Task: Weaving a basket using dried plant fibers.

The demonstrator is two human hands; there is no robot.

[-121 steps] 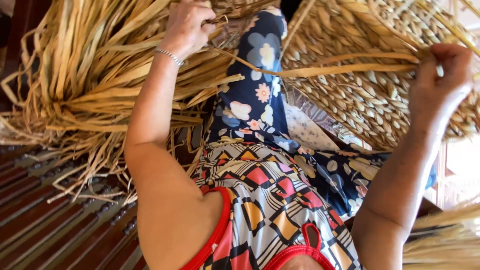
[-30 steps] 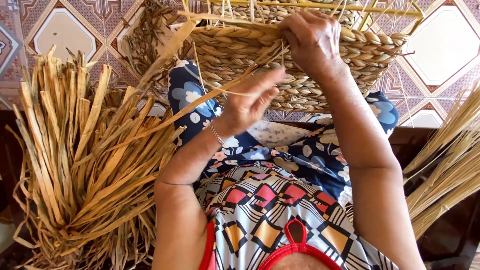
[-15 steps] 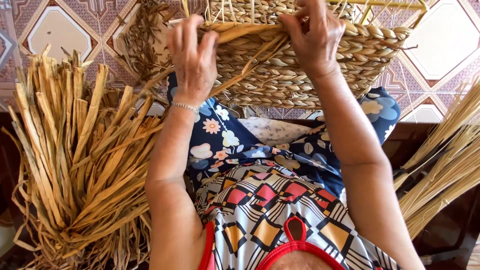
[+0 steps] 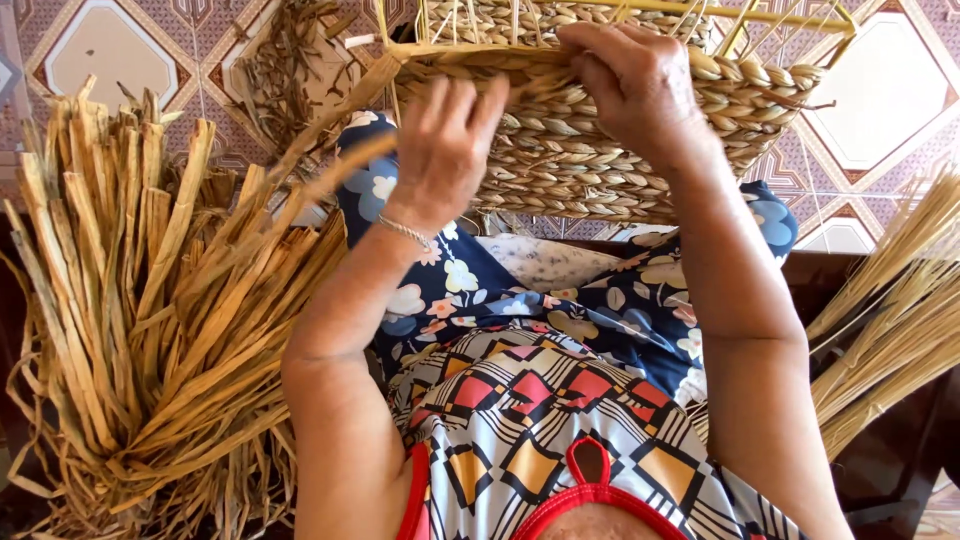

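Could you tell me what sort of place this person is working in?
Probably a home basket-weaving spot: a half-woven basket on a frame sits under both hands, a big bundle of dried reed strips lies beside the lap, and the floor has patterned tiles.

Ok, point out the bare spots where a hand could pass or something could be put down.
Bare tiled floor shows at upper left above the dried leaf bundle, and again at upper right beside the woven basket. The middle is crowded: left hand and right hand work on the basket over the lap. Thin straw stalks fill the right side.
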